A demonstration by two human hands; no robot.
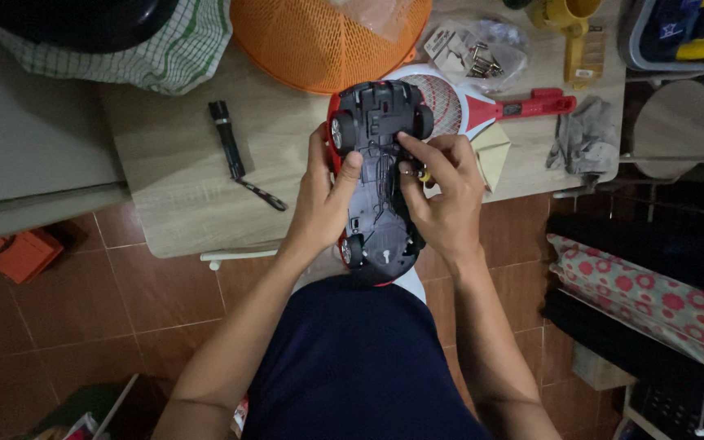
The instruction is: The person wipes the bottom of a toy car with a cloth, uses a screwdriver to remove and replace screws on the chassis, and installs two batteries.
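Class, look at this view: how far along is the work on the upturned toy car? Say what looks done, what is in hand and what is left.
Done: the toy car is already flipped, black underside up, and a bag of screws lies on the table. In hand: the left hand steadies the car while the right hand works at its underside, gripping something small and yellow. Left: the underside plate is still on; the wheels remain fitted.

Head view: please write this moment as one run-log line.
left hand: grips upturned red-and-black plastic toy car | right hand: fingers on underside | pale wooden table: black flashlight
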